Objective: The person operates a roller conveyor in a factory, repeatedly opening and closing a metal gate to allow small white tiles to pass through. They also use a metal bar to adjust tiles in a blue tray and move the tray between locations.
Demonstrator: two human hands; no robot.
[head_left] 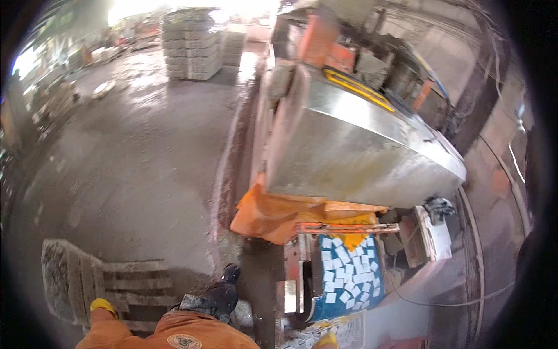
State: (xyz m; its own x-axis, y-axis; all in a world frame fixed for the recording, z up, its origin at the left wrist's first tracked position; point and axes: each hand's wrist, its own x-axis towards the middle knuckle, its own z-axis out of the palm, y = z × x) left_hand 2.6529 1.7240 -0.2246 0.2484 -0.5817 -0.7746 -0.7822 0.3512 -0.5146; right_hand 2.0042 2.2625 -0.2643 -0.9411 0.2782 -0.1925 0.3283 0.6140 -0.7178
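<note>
My left hand (103, 306), in a yellow glove, hangs low beside the wooden pallet (136, 285) on the floor; nothing shows in it, and its fingers are hard to make out. At the bottom edge, my right hand (327, 339), also yellow-gloved, is mostly cut off. It is at a light-coloured crate (359, 333) holding many small pale square pieces (317, 337). Whether it grips any of them is hidden. Just beyond, a blue conveyor belt (317, 308) slopes down toward the crate, scattered with white square tiles (349, 273).
A large metal housing (360, 139) stands over the belt, with an orange sheet (273, 212) hanging beneath it. A black crumpled bag (439, 208) lies right of the belt. Stacked blocks (193, 46) stand far back on the wet floor. A cable (453, 303) runs at right.
</note>
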